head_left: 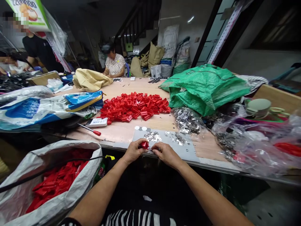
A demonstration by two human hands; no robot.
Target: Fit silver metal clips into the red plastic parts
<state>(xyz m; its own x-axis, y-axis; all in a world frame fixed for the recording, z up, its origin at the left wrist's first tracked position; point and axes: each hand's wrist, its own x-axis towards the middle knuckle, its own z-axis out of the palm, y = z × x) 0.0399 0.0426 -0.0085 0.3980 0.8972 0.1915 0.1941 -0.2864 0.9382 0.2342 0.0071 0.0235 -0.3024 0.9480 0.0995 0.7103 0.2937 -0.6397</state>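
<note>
At the table's front edge, my left hand (134,151) is closed around a small red plastic part (145,145). My right hand (166,153) pinches a small, thin metal piece (150,149) against the right side of that part; its exact shape is too small to make out. Just beyond my hands, small flat metal pieces (152,136) lie scattered on a grey sheet (191,150). A large heap of similar red plastic parts (135,106) covers the middle of the table.
On the left are a red-handled screwdriver (96,132), a white box-like device (97,122) and an open white sack (91,147) of red parts. To the right, a green woven bag (207,86) stands behind a clear bag of metal pieces (188,121). A person (115,64) sits across the table.
</note>
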